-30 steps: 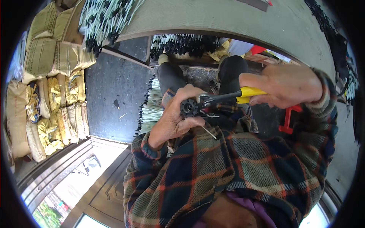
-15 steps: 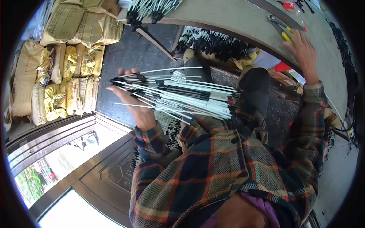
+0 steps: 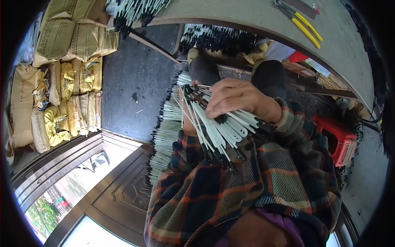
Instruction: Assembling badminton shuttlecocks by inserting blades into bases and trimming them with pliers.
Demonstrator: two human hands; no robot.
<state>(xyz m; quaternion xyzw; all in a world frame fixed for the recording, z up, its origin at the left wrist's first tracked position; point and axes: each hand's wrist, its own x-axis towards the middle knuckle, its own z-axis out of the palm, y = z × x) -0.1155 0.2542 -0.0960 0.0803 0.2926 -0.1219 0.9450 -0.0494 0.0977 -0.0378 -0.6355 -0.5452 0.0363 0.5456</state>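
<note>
R hand (image 3: 242, 99) has come off the worktop (image 3: 197, 14), away from the pliers (image 3: 299, 24), over to the bundle (image 3: 218, 127). Now 2 hands on 1 bundle, approx. over the lap: R fingers curled on top, gripping; L hand (image 3: 188, 118) underneath, mostly hidden, can't tell its grip. Bundle = pale strips w/ black ends, too many to count. Pliers: 1 pr., 2 yellow handles, lying on worktop. 1 red box (image 3: 339, 140), person's R side.

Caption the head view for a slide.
Right hand on a bundle of white-and-black strips; yellow-handled pliers lie on the table.
</note>
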